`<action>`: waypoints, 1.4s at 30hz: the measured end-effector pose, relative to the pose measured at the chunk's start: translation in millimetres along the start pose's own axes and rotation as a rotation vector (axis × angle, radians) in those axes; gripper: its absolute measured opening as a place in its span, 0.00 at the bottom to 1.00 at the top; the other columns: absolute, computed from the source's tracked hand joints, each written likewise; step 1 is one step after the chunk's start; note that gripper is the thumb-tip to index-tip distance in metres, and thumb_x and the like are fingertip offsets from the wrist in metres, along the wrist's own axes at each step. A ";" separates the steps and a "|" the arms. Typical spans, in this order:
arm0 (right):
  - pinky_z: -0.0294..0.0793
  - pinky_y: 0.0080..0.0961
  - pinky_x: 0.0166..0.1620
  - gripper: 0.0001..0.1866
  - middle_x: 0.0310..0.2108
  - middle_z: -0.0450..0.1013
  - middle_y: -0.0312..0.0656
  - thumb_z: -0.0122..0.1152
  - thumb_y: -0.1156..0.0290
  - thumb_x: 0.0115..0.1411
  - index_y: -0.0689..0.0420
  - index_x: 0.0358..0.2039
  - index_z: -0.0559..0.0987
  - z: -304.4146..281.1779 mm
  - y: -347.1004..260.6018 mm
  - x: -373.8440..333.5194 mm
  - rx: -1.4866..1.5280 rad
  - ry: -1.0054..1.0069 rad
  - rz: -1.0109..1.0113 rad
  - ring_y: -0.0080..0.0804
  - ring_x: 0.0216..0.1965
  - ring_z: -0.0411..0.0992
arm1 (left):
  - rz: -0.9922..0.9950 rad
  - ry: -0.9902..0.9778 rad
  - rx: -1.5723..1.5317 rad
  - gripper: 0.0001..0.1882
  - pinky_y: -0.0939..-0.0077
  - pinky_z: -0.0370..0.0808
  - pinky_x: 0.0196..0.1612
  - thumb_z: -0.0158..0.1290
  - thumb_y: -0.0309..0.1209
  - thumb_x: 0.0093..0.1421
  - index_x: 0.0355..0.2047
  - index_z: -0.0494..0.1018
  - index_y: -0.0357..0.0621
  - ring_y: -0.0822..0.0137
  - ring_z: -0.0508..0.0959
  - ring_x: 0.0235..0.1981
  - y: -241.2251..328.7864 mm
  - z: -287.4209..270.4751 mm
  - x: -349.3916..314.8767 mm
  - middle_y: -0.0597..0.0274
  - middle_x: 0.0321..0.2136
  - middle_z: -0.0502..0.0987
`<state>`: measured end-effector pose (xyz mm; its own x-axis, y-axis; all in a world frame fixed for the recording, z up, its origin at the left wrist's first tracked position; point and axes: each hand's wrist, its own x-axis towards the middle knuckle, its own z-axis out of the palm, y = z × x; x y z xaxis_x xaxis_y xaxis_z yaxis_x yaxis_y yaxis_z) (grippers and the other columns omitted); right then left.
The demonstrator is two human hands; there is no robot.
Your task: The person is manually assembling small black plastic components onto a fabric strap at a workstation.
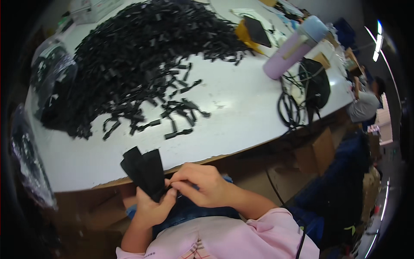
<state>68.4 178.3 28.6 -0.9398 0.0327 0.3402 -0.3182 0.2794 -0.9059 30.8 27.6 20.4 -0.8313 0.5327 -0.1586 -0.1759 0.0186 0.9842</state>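
In front of my lap, a fanned bundle of flat black strips (145, 170) points up and to the left. My left hand (152, 209) is closed around its lower end. Close beside it on the right, my right hand (203, 184) is pinched, thumb against forefinger, at the base of the bundle. Whatever lies between those fingertips is too small and dark to name. Beyond the table edge spreads a large heap of small black strap-like pieces (142, 47), with several loose ones (179, 134) nearest me.
The white table (233, 116) ends just past my hands. On its right stand a purple bottle with a blue lid (293, 49), coiled black cable (288, 110) and a black pouch (317, 84). Clear plastic bags (32, 151) hang at the left. A cardboard box (317, 151) sits below, right.
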 end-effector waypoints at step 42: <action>0.62 0.08 0.23 0.25 0.25 0.62 0.35 0.62 0.80 0.38 0.58 0.38 0.62 -105.7 20.7 -89.4 0.000 0.837 0.322 0.16 0.21 0.62 | -0.095 -0.005 -0.223 0.11 0.86 0.66 0.29 0.52 0.27 0.49 0.32 0.71 0.33 0.80 0.68 0.24 -0.9 -14.8 6.1 0.67 0.22 0.72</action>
<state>159.1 282.6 6.1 -0.5850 0.7985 0.1423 -0.0549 0.1361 -0.9892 18.0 18.4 17.4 -0.8027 0.5419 -0.2491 -0.3662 -0.1180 0.9230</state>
